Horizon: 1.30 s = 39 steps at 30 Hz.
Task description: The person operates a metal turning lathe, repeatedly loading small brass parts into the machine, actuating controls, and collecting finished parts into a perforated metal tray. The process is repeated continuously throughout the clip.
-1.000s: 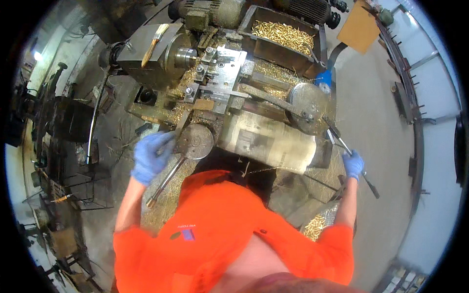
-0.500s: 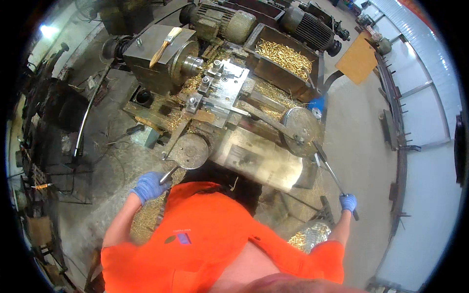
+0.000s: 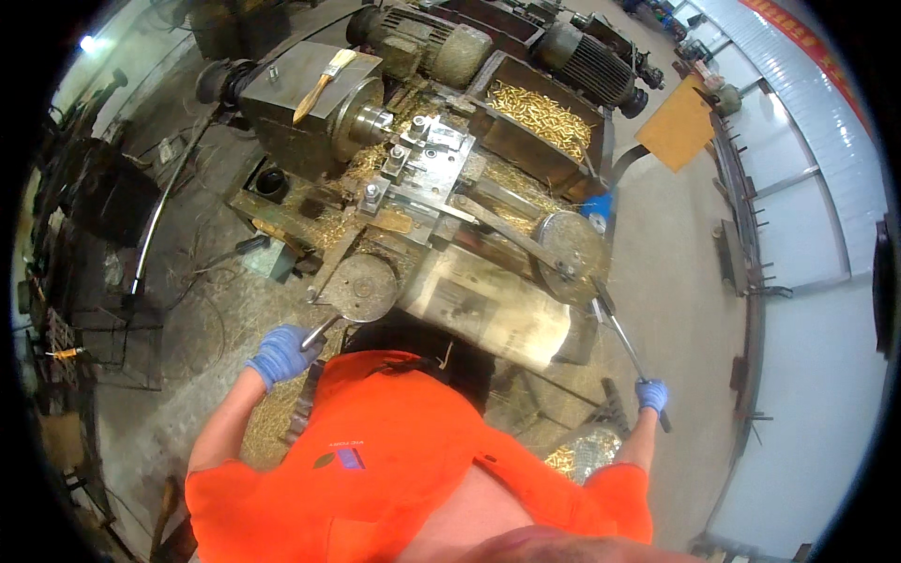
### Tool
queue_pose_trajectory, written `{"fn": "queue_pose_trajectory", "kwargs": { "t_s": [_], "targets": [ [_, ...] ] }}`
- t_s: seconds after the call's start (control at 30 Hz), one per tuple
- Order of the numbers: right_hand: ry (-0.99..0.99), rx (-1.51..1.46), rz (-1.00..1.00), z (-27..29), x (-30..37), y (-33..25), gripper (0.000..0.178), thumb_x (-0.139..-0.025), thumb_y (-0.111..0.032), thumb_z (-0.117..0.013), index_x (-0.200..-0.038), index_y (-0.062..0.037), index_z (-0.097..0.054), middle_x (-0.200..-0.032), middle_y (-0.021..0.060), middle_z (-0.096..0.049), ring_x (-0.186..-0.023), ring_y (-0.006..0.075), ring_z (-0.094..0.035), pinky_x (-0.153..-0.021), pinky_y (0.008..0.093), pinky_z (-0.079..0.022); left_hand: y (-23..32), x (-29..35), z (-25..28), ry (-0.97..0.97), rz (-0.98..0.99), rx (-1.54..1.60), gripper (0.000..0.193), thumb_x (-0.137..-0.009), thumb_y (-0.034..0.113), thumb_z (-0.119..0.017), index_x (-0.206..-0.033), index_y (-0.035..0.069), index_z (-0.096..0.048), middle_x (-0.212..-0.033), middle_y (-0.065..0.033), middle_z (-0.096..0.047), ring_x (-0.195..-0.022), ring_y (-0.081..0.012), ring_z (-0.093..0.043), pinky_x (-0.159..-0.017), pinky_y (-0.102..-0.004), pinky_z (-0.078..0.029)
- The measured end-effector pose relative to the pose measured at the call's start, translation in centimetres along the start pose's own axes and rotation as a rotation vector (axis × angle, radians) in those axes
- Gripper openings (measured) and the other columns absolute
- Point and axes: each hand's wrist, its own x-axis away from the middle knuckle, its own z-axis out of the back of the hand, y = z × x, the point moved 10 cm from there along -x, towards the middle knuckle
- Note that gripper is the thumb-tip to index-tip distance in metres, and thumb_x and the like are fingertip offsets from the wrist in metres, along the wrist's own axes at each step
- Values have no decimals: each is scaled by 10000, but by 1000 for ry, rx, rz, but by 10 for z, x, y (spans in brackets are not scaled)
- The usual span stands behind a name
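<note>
My left hand, in a blue glove, is closed around a short metal lever handle. That handle comes off a round metal disc at the near left of a small lathe. Out to the right, my gloved right hand grips a long lever rod, which leads up to a larger disc. Between the two levers, a tool slide with several bolts faces the lathe's chuck. Brass-coloured chips lie around the slide.
A metal bin behind the lathe holds many small brass-coloured parts. On the headstock lies a paintbrush. A printed sheet covers the machine's front. Low at right sits a bag with more brass parts. Motors stand at the back.
The view has shifted slightly. My right hand and the long lever rod have come a little to the left, nearer my body. The left hand stays on its handle.
</note>
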Motion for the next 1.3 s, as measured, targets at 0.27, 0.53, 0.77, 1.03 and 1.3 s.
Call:
{"fn": "queue_pose_trajectory", "kwargs": {
  "t_s": [0.27,0.53,0.77,1.03,1.3],
  "targets": [
    [-31,13,-12,-15,4,8,407,-757,-427,-527,-823,-56,-681,-889,175,-638,-865,328,-615,-772,393,-484,-1,-6,0,12,-34,63,246,-796,314,-553,-888,117,-667,-750,-207,-602,-695,-378,-587,-621,-431,-462],
    [-30,-47,-91,-6,20,7,389,-737,-432,-555,-828,-76,-682,-944,162,-634,-901,314,-609,-787,389,-484,0,-4,-1,-15,-39,127,252,-781,307,-567,-915,123,-675,-753,-201,-609,-684,-355,-598,-622,-400,-471],
    [-27,-78,-139,6,39,5,384,-723,-407,-596,-889,-70,-679,-971,167,-635,-914,315,-615,-788,386,-496,-1,-7,-5,-19,-89,124,233,-775,280,-562,-913,132,-678,-762,-191,-614,-692,-347,-602,-637,-408,-472],
    [-85,-71,-122,-2,45,2,393,-737,-415,-562,-869,-64,-680,-950,181,-630,-919,312,-610,-797,388,-491,-6,-8,-9,-36,-122,152,237,-770,268,-575,-934,131,-678,-765,-192,-616,-688,-349,-600,-636,-401,-473],
    [-45,-134,-172,-1,64,10,368,-741,-401,-565,-849,-71,-686,-924,170,-639,-869,317,-624,-762,389,-500,3,-6,-4,-66,-74,100,222,-778,210,-594,-927,64,-667,-738,-144,-648,-630,-235,-622,-622,-326,-483]
  ]
}}
